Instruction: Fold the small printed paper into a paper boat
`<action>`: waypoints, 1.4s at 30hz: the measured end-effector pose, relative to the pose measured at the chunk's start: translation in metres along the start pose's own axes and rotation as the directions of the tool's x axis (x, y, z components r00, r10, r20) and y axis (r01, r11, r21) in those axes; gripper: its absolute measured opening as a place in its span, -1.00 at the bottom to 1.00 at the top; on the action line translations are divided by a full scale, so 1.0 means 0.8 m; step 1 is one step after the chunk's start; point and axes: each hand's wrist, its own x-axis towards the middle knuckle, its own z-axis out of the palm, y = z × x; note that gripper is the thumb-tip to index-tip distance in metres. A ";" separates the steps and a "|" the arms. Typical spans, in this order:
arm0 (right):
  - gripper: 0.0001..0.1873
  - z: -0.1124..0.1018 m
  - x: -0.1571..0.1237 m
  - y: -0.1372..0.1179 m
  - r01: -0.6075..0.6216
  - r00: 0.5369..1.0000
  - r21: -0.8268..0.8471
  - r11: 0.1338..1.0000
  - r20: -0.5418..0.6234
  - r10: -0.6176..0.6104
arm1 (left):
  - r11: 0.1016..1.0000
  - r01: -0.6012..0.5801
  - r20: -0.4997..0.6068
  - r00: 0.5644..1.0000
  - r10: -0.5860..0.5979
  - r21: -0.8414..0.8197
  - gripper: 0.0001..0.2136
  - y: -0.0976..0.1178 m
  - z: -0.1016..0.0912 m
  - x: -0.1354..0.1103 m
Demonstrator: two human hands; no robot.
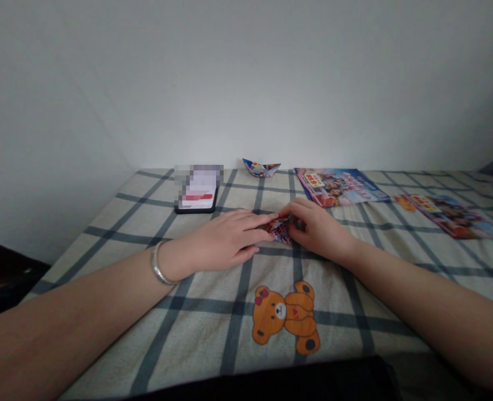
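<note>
A small folded piece of printed paper (280, 229) lies on the checked cloth (213, 334) between my two hands. My left hand (225, 239) rests flat on the cloth, fingers stretched out together, fingertips pressing on the paper's left edge. A silver bangle (158, 267) circles that wrist. My right hand (317, 225) is curled, its fingers pinching the paper's right side. Most of the paper is hidden under the fingers.
A phone (197, 192) lies behind my left hand. A finished paper boat (261, 167) sits by the white wall. Two printed leaflets (340, 186) (450, 214) lie to the right. A bear print (286, 314) marks the cloth near me.
</note>
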 end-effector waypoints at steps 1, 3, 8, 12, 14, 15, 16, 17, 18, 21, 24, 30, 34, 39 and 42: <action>-0.69 -0.001 0.000 0.001 0.014 1.000 0.000 1.000 0.003 -0.014 | 1.000 -0.007 -0.004 1.000 0.007 0.003 -0.68 0.000 0.000 0.000; -0.70 -0.003 -0.001 0.003 0.029 1.000 0.001 1.000 0.012 -0.029 | 1.000 -0.025 -0.019 0.999 0.025 0.005 -0.68 -0.001 0.001 0.000; -0.69 -0.006 -0.002 0.006 0.033 0.999 -0.001 0.999 0.040 -0.033 | 0.999 -0.042 -0.046 0.998 0.041 -0.028 -0.73 -0.001 0.002 0.000; -0.70 -0.008 -0.004 0.003 0.020 0.998 -0.013 1.000 0.064 -0.019 | 0.998 -0.034 -0.043 0.999 0.032 -0.049 -0.73 0.000 0.001 0.000; -0.72 -0.008 -0.004 0.001 0.023 0.997 -0.027 0.999 0.070 -0.021 | 0.998 -0.028 -0.029 0.999 0.027 -0.051 -0.72 0.000 0.001 -0.001; -0.72 -0.008 -0.004 0.001 0.025 0.997 -0.036 0.999 0.074 -0.022 | 0.998 -0.024 -0.020 1.000 0.023 -0.050 -0.72 0.000 0.001 -0.002; -0.72 -0.008 -0.004 0.001 0.027 0.997 -0.045 0.999 0.078 -0.023 | 0.999 -0.020 -0.012 1.000 0.019 -0.047 -0.72 -0.001 0.001 -0.002; -0.73 -0.009 -0.004 0.001 0.028 0.996 -0.053 0.998 0.084 -0.023 | 0.999 -0.019 -0.012 1.000 0.018 -0.040 -0.72 -0.001 0.001 -0.002; -0.73 -0.009 -0.004 0.001 0.027 0.996 -0.060 0.998 0.090 -0.022 | 0.999 -0.022 -0.015 1.000 0.022 -0.032 -0.72 -0.001 0.001 -0.002; -0.77 -0.010 -0.004 0.001 0.020 0.995 -0.076 0.997 0.103 -0.012 | 0.999 -0.049 -0.027 0.998 0.048 -0.015 -0.73 -0.001 0.000 -0.001; -0.80 -0.011 -0.003 -0.001 0.010 0.994 -0.085 0.996 0.113 -0.001 | 0.998 -0.058 -0.030 0.998 0.057 -0.028 -0.73 -0.002 0.000 -0.001; -0.79 -0.014 -0.003 -0.003 0.004 0.991 -0.085 0.996 0.134 0.007 | 0.998 -0.033 -0.020 0.999 0.032 -0.059 -0.73 -0.006 0.002 -0.002; -0.77 -0.015 -0.003 -0.005 0.003 0.989 -0.080 0.997 0.144 0.009 | 0.998 -0.032 -0.026 0.999 0.031 -0.062 -0.72 -0.006 0.003 -0.003; -0.79 -0.014 -0.002 -0.007 -0.010 0.990 -0.064 0.998 0.137 0.019 | 0.995 -0.013 -0.015 1.000 0.011 -0.094 -0.67 -0.004 0.003 -0.002; -0.74 -0.011 -0.003 -0.007 0.011 0.991 -0.089 0.996 0.131 0.000 | 0.995 -0.023 -0.028 0.999 0.021 -0.097 -0.65 -0.004 0.006 -0.001</action>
